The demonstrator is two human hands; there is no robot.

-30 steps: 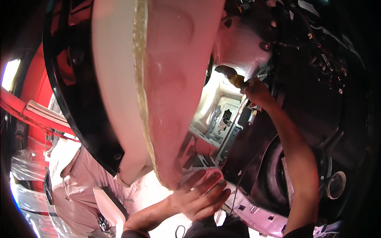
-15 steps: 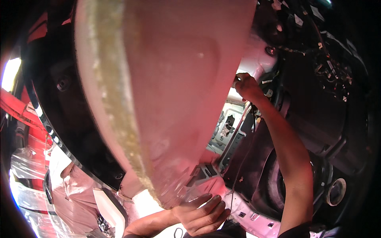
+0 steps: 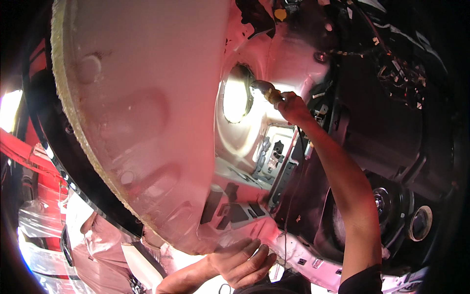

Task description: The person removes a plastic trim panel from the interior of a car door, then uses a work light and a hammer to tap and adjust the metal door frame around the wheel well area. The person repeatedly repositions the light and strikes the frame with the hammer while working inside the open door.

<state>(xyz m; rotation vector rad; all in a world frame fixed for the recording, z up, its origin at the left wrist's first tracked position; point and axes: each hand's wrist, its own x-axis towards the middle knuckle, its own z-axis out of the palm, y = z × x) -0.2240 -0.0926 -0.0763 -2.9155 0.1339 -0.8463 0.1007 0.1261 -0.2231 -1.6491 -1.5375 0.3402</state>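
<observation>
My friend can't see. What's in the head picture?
A bare right hand holds a dark and yellow tool beside a bright oval opening in pinkish metal. The bare left hand is by the bottom of a large, curved, pale panel.

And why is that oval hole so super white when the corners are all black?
In the head view, glare washes out the bright white oval hole with a dark right rim, perhaps from light near the dark-and-yellow handheld tool in the bare right hand; also in the head view, the corners go black around the wide fisheye lens's rim.
</observation>
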